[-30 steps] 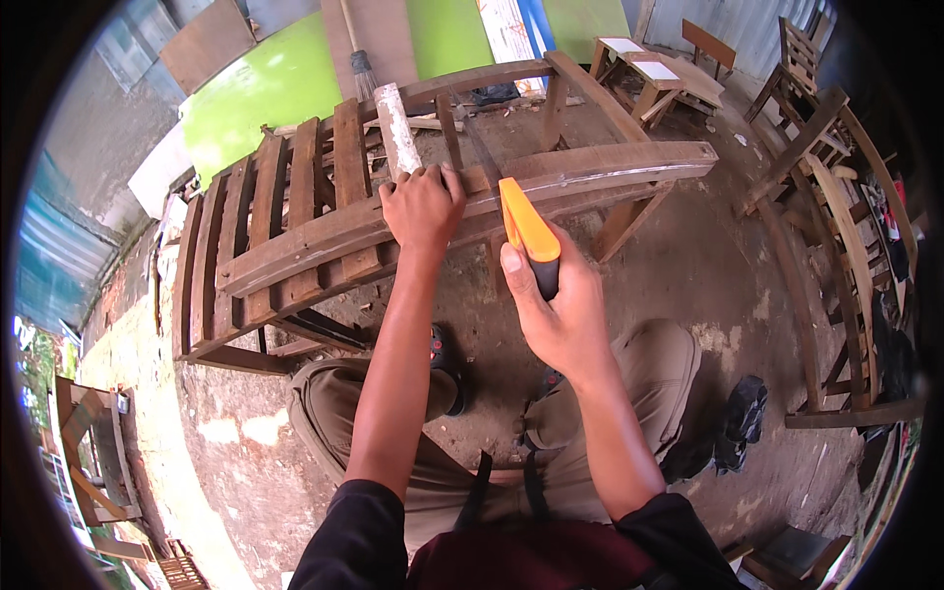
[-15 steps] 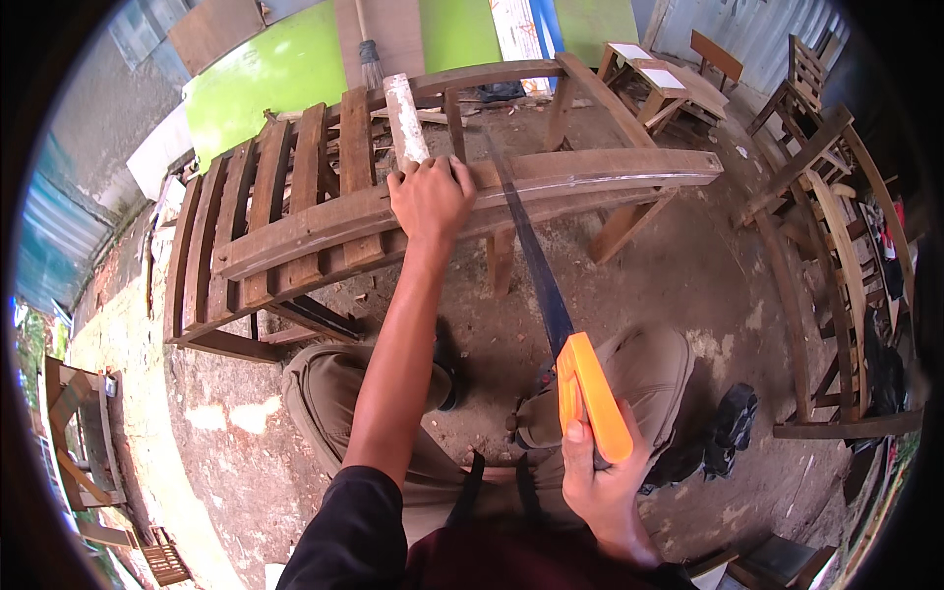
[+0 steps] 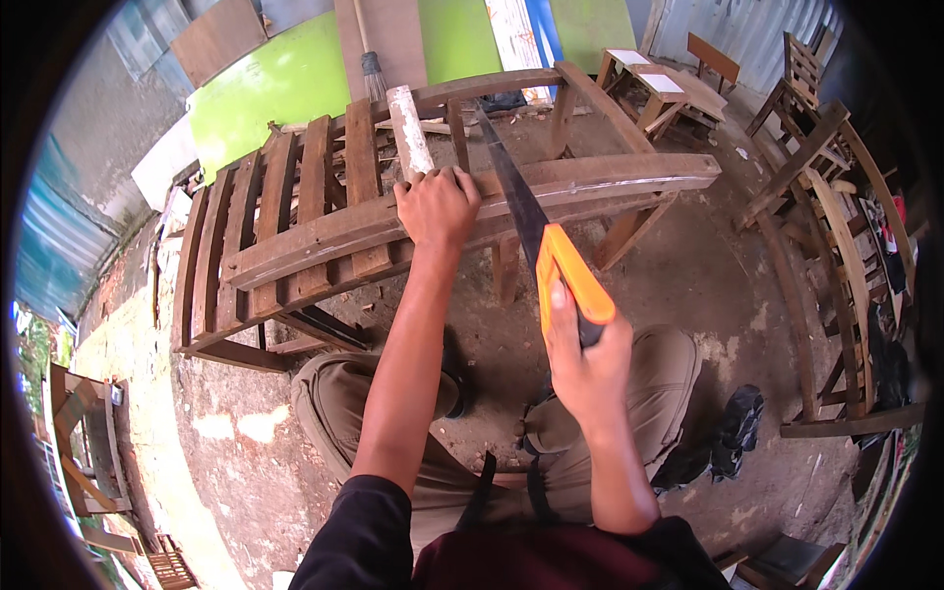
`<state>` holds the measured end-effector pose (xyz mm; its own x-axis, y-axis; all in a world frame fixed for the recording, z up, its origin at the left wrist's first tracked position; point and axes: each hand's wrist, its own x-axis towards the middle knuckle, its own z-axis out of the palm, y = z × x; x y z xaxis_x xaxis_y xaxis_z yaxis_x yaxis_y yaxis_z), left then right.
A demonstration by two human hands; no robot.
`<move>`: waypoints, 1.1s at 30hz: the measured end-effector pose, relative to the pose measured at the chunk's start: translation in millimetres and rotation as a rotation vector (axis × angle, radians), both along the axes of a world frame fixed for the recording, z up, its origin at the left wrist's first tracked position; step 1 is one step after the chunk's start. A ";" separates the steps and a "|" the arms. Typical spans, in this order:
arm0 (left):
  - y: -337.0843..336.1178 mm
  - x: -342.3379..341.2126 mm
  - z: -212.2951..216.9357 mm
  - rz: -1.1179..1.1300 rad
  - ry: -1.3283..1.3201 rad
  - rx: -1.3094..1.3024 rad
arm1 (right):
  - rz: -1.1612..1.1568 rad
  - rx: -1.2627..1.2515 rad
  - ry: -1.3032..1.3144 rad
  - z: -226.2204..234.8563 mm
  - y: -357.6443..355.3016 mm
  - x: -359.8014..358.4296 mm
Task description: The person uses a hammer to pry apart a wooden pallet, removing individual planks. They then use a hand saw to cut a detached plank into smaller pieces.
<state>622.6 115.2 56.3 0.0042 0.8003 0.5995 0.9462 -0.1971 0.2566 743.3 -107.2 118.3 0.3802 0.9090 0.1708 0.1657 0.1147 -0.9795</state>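
My right hand (image 3: pixel 592 369) is wrapped round the orange handle of a handsaw (image 3: pixel 532 218). Its dark blade slants up and away, lying across the long wooden beam (image 3: pixel 324 233) just right of my left hand (image 3: pixel 440 208). That hand is closed over the beam, knuckles up, its fingertips hidden on the far side. Right beyond the knuckles, a short board with flaking white paint (image 3: pixel 411 128) reaches away from me. The beam rests on a slatted wooden bench frame (image 3: pixel 236 246). Whether the teeth have cut into the wood, I cannot tell.
My knees (image 3: pixel 661 379) are under and near the work. Wooden frames and chair parts (image 3: pixel 836 265) pile up on the right, with a black plastic bag (image 3: pixel 736 428) on the floor. A broom (image 3: pixel 372 74) leans at the back beside green panels (image 3: pixel 285 93). A small desk (image 3: pixel 657 90) stands far right.
My right hand has pushed the saw forward and up, bringing the handle close to the beam. My left hand stays on the beam; the whole view has shifted slightly.
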 end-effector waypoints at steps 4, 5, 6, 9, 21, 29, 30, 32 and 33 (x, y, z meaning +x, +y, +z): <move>-0.9 8.3 -1.0 -0.032 -0.012 0.071 | -0.009 -0.079 0.011 5.1 -92.5 7.1; -3.2 2.7 0.1 -0.019 -0.006 0.063 | 0.001 -0.065 0.009 4.5 -86.4 3.6; -4.6 -2.9 2.0 -0.008 -0.005 0.055 | 0.008 -0.050 0.003 7.6 -73.3 -3.1; -1.1 -5.9 0.5 -0.001 -0.004 0.065 | 0.005 -0.016 -0.126 18.0 8.6 -11.1; -5.7 -0.6 1.3 -0.005 0.014 0.047 | 0.059 0.052 -0.220 -0.9 -87.0 7.6; -1.0 6.4 0.4 -0.013 0.020 0.014 | -0.005 0.107 -0.129 5.7 58.7 1.7; -0.2 11.7 0.2 -0.013 0.026 -0.011 | -0.025 0.125 -0.174 9.3 86.7 1.2; 2.7 8.2 -0.8 -0.007 0.042 -0.022 | 0.011 0.150 -0.203 14.3 109.7 -2.2; 2.5 4.3 -1.1 -0.016 0.043 -0.014 | 0.057 0.157 -0.192 16.8 112.3 -4.1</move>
